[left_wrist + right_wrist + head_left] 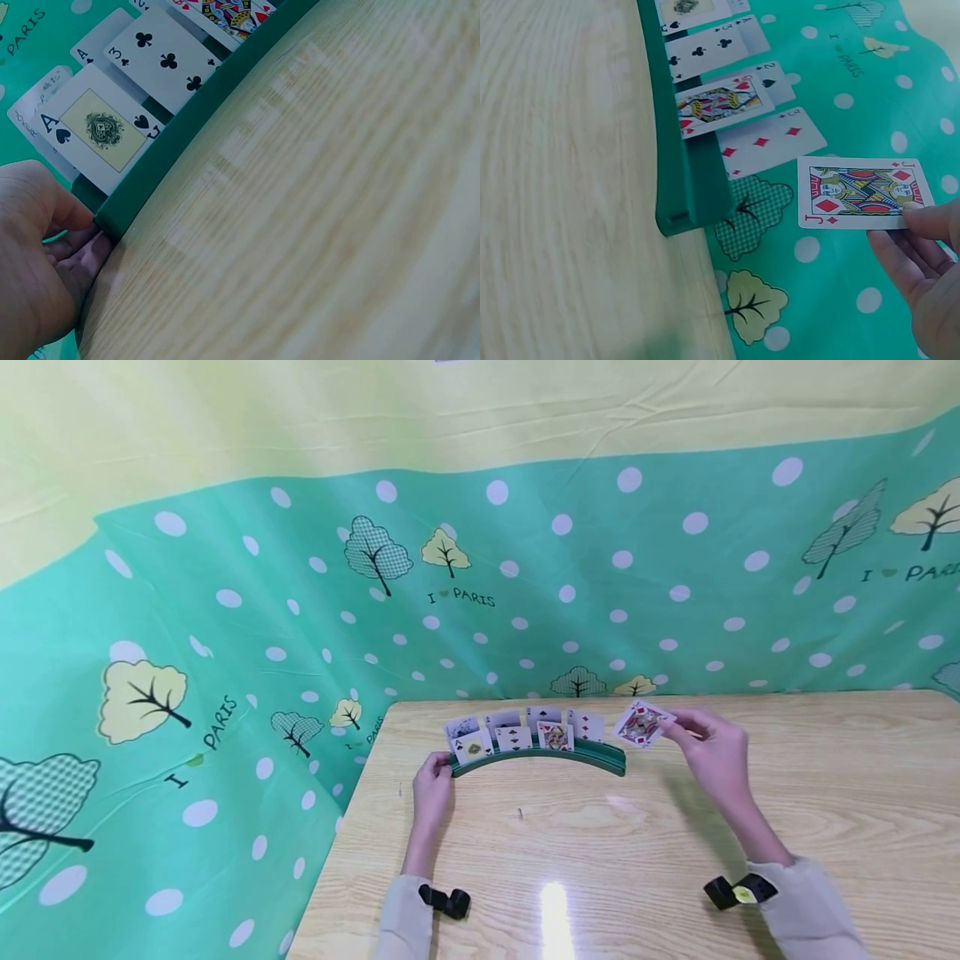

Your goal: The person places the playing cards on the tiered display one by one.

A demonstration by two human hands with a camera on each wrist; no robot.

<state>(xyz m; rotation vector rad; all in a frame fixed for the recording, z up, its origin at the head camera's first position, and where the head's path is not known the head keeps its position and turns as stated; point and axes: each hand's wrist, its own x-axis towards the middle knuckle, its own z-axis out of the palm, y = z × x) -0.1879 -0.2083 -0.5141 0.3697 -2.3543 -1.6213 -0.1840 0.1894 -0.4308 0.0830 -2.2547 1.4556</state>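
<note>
A curved green card holder (542,755) stands on the table with playing cards upright in two rows. In front are the ace of spades (97,127), three of clubs (161,61) and a red-heart face card (724,105). Behind stand several more, among them a joker (37,112), two of spades (776,81) and three of diamonds (772,142). My left hand (432,787) pinches the holder's left end between thumb and fingers. Beyond its right end, my right hand (708,752) holds the jack of diamonds (862,191) by one edge, raised and face visible.
The wooden table (600,843) extends in front of the holder and to the right. Behind it hangs a green dotted cloth (525,568) printed with trees, which also covers the left side. A bright light reflection (556,918) lies on the table near the front.
</note>
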